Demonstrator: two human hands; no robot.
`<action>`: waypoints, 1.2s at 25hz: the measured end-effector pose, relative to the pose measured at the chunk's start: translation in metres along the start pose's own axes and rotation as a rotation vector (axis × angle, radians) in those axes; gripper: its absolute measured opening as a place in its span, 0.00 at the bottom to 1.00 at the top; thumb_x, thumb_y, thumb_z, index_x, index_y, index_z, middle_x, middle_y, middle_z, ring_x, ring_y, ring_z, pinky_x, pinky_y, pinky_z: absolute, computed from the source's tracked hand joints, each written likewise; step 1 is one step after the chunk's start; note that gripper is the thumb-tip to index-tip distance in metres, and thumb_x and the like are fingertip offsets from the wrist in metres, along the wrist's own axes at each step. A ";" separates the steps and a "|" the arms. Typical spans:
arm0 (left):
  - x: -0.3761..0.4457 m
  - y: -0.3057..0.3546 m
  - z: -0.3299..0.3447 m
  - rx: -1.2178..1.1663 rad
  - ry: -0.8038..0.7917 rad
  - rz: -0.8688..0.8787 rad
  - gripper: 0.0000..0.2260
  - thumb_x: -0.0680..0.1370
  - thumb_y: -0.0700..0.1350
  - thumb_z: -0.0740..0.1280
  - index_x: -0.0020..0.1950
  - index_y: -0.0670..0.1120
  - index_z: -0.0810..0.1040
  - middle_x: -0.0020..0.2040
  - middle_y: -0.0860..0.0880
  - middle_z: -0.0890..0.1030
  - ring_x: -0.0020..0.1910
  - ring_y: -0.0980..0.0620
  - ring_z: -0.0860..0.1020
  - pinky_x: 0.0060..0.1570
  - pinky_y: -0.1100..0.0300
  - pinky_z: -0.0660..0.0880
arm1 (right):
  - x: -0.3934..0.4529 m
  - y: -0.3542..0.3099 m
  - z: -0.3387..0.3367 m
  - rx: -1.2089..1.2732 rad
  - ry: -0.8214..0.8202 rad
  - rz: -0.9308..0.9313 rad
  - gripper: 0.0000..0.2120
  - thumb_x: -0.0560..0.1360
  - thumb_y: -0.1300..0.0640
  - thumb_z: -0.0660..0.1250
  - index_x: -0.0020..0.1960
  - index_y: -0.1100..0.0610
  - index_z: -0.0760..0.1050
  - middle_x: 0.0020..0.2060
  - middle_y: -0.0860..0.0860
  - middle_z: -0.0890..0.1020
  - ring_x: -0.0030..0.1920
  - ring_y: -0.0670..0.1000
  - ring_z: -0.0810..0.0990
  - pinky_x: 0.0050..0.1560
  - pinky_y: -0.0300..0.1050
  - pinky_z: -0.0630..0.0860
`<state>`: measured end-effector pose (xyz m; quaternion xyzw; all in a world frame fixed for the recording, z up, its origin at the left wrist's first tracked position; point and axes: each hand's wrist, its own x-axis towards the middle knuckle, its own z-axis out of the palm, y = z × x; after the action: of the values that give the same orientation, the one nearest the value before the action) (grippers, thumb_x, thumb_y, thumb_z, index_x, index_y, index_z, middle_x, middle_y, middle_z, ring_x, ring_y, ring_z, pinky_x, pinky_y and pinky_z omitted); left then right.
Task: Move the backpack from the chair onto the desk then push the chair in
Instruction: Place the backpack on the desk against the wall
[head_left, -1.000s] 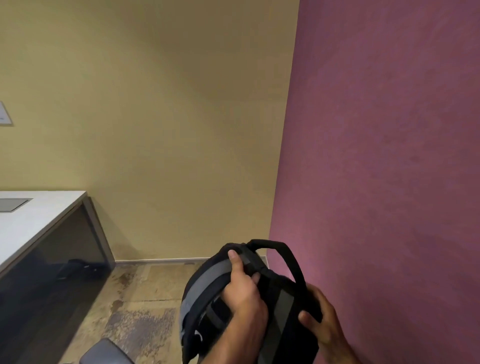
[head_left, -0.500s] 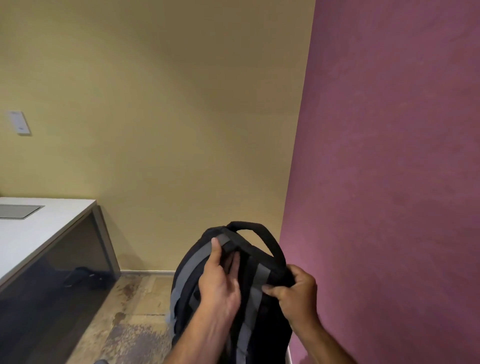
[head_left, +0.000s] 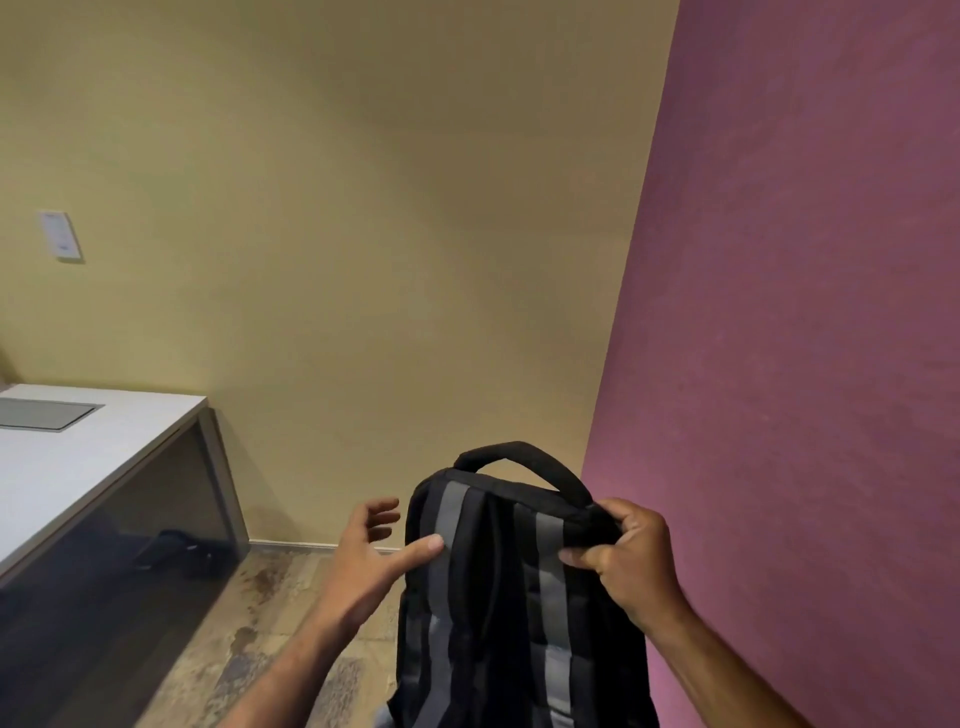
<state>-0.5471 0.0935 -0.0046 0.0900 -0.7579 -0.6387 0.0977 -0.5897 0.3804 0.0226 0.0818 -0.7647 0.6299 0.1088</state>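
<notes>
A black backpack (head_left: 498, 587) with grey straps hangs upright in the air at the bottom middle, its top handle arching above it. My right hand (head_left: 623, 551) is shut on the backpack's top right corner, just under the handle. My left hand (head_left: 371, 551) is beside the bag's left edge with fingers spread, only the thumb touching a grey strap. The white desk (head_left: 78, 462) stands at the left, well apart from the bag. The chair is out of view.
A purple wall (head_left: 805, 364) runs close along the right, almost touching the backpack. A yellow wall lies ahead. A grey inset panel (head_left: 41, 414) sits in the desk top. A dark object (head_left: 174, 551) lies on the floor under the desk.
The backpack has risen and turned more upright. My left hand has let go of its top and opened beside it. My right hand has shifted its grip up to the top corner.
</notes>
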 end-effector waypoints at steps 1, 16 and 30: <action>0.014 -0.008 0.002 0.007 -0.075 0.002 0.48 0.54 0.66 0.81 0.71 0.53 0.72 0.65 0.54 0.76 0.64 0.53 0.75 0.60 0.54 0.73 | 0.008 0.000 -0.001 0.002 -0.021 -0.010 0.23 0.55 0.76 0.82 0.40 0.51 0.85 0.38 0.52 0.88 0.41 0.57 0.87 0.43 0.51 0.85; 0.195 -0.015 0.051 -0.319 0.503 -0.019 0.27 0.56 0.37 0.87 0.51 0.47 0.83 0.44 0.54 0.89 0.42 0.54 0.87 0.34 0.66 0.81 | 0.272 0.042 0.065 0.084 -0.394 -0.150 0.22 0.54 0.77 0.81 0.41 0.56 0.85 0.36 0.52 0.87 0.38 0.48 0.84 0.39 0.42 0.81; 0.387 0.008 -0.139 -0.228 1.043 0.110 0.23 0.54 0.46 0.88 0.43 0.49 0.83 0.40 0.53 0.88 0.39 0.55 0.85 0.40 0.55 0.82 | 0.487 -0.016 0.364 0.150 -0.700 -0.312 0.16 0.52 0.60 0.80 0.37 0.47 0.82 0.31 0.42 0.82 0.34 0.41 0.79 0.35 0.38 0.76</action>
<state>-0.8843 -0.1380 0.0390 0.3443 -0.5382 -0.5814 0.5037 -1.0772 0.0259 0.1019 0.4148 -0.6859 0.5937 -0.0706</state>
